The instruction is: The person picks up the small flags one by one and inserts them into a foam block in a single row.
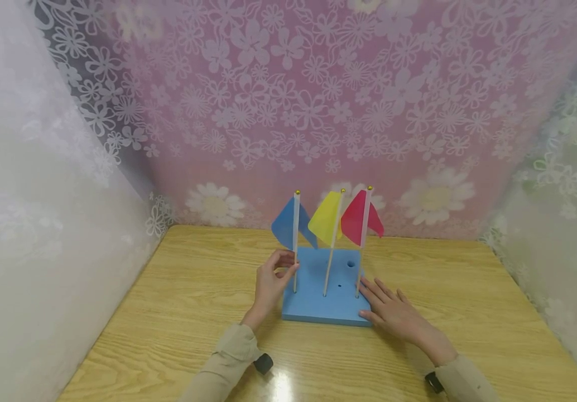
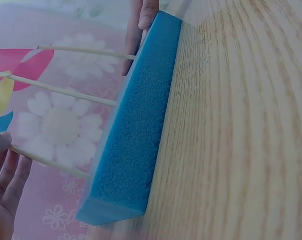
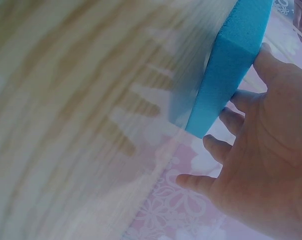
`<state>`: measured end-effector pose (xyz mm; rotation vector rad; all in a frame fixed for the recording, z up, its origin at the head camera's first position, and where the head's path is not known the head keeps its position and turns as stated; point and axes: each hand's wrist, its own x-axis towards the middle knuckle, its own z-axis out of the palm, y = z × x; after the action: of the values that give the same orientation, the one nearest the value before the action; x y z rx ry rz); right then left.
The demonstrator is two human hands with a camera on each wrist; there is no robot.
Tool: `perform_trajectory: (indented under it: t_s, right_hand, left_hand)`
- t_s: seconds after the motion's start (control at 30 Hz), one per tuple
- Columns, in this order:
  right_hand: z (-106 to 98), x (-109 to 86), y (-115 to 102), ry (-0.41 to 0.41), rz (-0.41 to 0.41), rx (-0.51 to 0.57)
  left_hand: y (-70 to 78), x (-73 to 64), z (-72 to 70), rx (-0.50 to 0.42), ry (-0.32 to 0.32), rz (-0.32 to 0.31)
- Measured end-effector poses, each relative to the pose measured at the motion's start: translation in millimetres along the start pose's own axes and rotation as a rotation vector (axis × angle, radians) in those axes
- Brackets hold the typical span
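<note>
A blue foam block (image 1: 308,310) lies on the table with three flags standing in a row in it. My left hand (image 1: 270,279) pinches the stick of the blue flag (image 1: 283,223) between thumb and fingers, below the cloth; the stick's foot is in the block. In the middle stands the yellow flag (image 1: 326,219), leaning slightly right. The red flag (image 1: 355,219) rises near the block's right side. My right hand (image 1: 396,312) rests with straight, spread fingers on the block's right edge, beside the red flag's stick. In the right wrist view its thumb and fingertips touch the foam block (image 3: 226,75).
The wood-grain table (image 1: 208,262) surrounds the block. A larger hole (image 1: 351,264) and a small hole (image 1: 340,286) show in the block's top. Flowered cloth (image 1: 288,111) hangs behind the table, with pale cloth walls at both sides.
</note>
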<state>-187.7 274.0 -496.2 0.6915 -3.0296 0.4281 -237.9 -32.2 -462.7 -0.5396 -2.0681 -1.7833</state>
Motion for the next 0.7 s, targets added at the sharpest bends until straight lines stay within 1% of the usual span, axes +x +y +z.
perform_trajectory:
  t_s: [0.13,0.27,0.4,0.5,0.57,0.63,0.7]
  right_hand:
    - [3,0.1,3,0.015,-0.013,0.008]
    - [8,0.6,7,0.021,-0.02,0.017]
    - [6,2.3,6,0.032,-0.028,0.023]
    - [1,3.5,5,0.047,-0.037,0.042]
    - [-2,4.2,5,0.066,-0.056,0.061]
    - [-6,5.2,6,0.094,-0.078,0.076]
    - [-9,5.9,9,0.14,-0.091,0.077]
  left_hand:
    - [1.9,-1.2,-0.6,0.007,-0.01,0.014]
    - [3.5,-2.5,-2.0,0.011,-0.026,0.012]
    - [-18.6,-0.8,-1.1,0.005,-0.052,-0.001]
    - [-33.0,1.4,-1.6,0.009,-0.082,-0.03]
    - [-30.6,2.4,-5.0,0.019,-0.103,-0.054]
    - [-28.8,3.6,-11.4,0.034,-0.135,-0.076]
    - [-28.2,5.1,-20.1,0.078,-0.161,-0.083]
